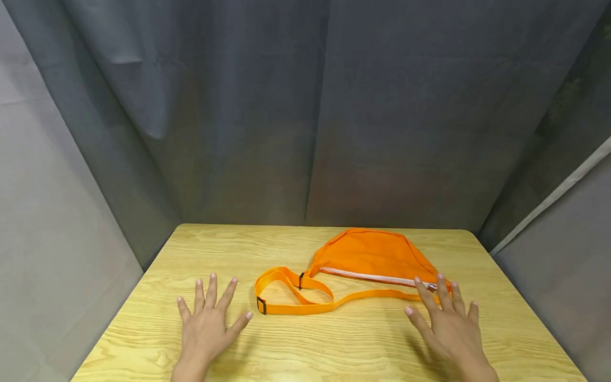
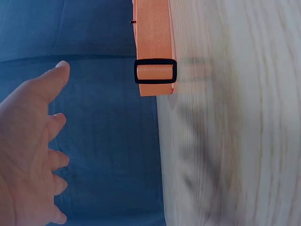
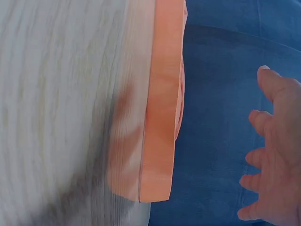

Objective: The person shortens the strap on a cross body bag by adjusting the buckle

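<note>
An orange waist bag (image 1: pixel 372 254) lies on the table with its white zipper edge toward the near side. Its lighter orange strap (image 1: pixel 305 309) is looped at the left and runs back along the bag's front to its right end. A black slider buckle (image 2: pixel 155 71) sits on the strap's left end. My left hand (image 1: pixel 205 323) hovers over the table left of the buckle, fingers spread, touching nothing. With fingers spread too, my right hand (image 1: pixel 451 329) is held above the table by the bag's right end, overlapping it in the head view. In the right wrist view that hand is apart from the strap (image 3: pixel 162 117).
The wooden table (image 1: pixel 305 353) has rounded far corners. Dark grey curtains (image 1: pixel 238 116) hang behind it, and paler cloth panels (image 1: pixel 57 223) stand at both sides. A second black buckle (image 1: pixel 301 280) sits on the strap near the bag's left end.
</note>
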Available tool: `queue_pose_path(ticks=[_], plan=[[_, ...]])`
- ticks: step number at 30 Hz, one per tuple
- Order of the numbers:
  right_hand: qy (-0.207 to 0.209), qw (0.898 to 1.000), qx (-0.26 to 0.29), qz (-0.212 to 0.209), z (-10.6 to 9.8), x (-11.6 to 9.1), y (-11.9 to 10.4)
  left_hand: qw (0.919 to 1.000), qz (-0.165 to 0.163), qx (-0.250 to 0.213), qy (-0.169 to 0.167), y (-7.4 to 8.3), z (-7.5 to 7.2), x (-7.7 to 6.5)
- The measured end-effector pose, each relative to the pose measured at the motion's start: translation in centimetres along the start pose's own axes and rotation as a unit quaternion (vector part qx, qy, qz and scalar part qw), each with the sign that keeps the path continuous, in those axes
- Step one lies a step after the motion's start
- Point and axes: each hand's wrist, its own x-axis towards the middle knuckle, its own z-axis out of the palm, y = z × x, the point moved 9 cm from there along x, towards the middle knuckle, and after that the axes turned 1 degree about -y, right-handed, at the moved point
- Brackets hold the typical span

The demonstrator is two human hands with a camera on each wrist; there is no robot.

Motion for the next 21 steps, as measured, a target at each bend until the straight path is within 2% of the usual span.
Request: queue_pose_path(ticks=[4, 11, 14, 17, 21], plan=[[0.016, 1.000, -0.004, -0.006, -0.4, -0.4, -0.3, 0.9999, 0.006, -0.005, 0.012, 0.3, -0.1, -0.3], [0.067, 0.997, -0.015, -0.040, -1.4, -1.3, -1.6, 0.9966, 0.037, -0.017, 0.072, 1.1, -1.1, -0.8], [0.071, 0.996, 0.005, -0.049, -1.4, -1.5, -2.3, 0.9958, 0.043, -0.038, 0.071, 1.3, -1.1, -0.8], [0.072, 0.996, 0.032, -0.053, -1.1, -1.5, -3.0, 0.9951, 0.045, -0.069, 0.056, 1.4, -0.8, -0.8], [0.063, 0.993, 0.084, -0.059, -0.6, -1.3, -4.0, 0.9929, 0.052, -0.096, 0.048, 1.8, -0.7, -0.6]])
